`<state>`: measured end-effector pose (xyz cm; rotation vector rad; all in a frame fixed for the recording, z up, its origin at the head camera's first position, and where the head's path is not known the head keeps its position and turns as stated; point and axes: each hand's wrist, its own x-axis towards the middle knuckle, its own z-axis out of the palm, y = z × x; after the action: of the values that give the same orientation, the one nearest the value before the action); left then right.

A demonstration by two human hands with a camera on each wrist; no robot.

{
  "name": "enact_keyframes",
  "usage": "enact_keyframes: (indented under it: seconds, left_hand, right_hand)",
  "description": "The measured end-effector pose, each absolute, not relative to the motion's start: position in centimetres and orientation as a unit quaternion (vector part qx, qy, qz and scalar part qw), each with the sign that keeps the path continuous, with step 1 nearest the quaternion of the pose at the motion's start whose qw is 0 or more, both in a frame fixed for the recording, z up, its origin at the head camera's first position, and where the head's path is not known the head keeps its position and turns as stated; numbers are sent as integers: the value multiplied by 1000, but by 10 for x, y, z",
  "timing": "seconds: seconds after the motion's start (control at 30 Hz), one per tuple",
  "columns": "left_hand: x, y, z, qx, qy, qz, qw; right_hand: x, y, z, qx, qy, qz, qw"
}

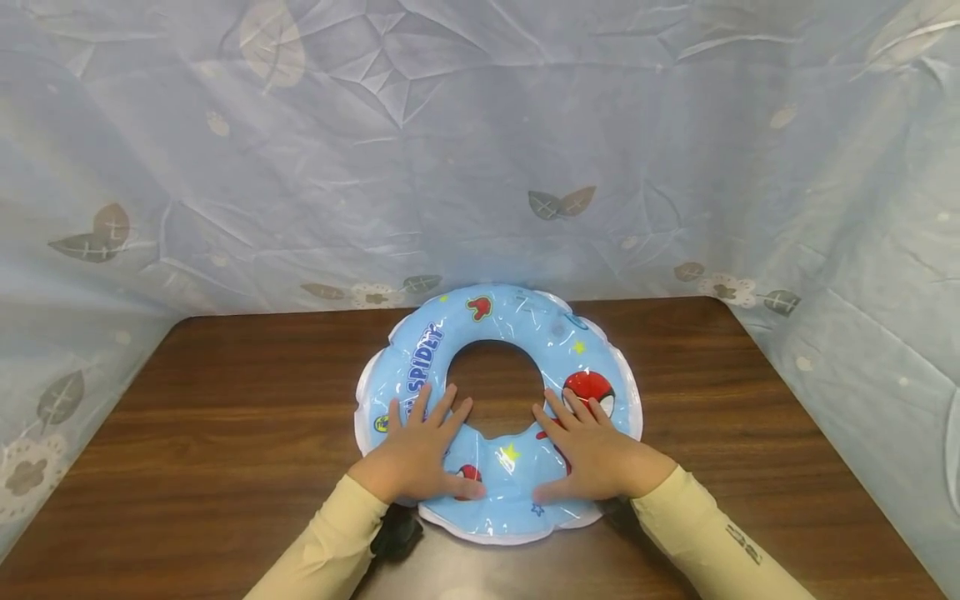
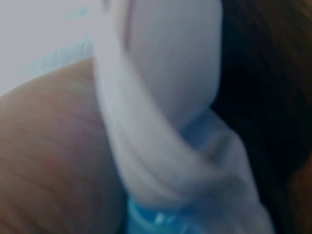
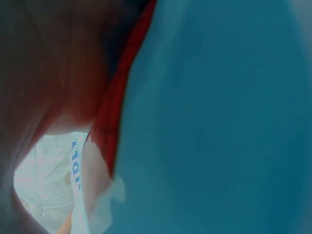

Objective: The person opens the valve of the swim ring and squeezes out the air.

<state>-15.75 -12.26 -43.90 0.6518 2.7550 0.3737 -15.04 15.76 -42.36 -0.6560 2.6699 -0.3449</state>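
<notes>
A light blue inflatable swim ring (image 1: 510, 312) with red cartoon prints, yellow stars and a white seam edge lies flat on the table. My left hand (image 1: 420, 454) rests on its near left part, fingers spread and straight. On the near right part lies my right hand (image 1: 596, 454), its fingers spread too, over a red printed figure. Both thumbs point inward across the near side of the ring. Close up in the left wrist view, the ring's pale seam (image 2: 146, 131) runs beside the blurred hand. The right wrist view is mostly filled by the ring's blue surface (image 3: 209, 117).
The brown wood-grain table (image 1: 225, 417) extends to both sides of the ring. A pale blue fabric sheet (image 1: 465, 167) with leaf prints hangs behind and at both sides. A dark object (image 1: 397, 533) sits under the left wrist.
</notes>
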Motion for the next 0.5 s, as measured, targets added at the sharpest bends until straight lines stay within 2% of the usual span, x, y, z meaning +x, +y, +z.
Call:
enact_keyframes:
  seconds: [0.5]
  left_hand:
    - [-155,-124,-438,239,951,138,139]
  right_hand:
    - [-151,159,-423,-235,947,-117,186]
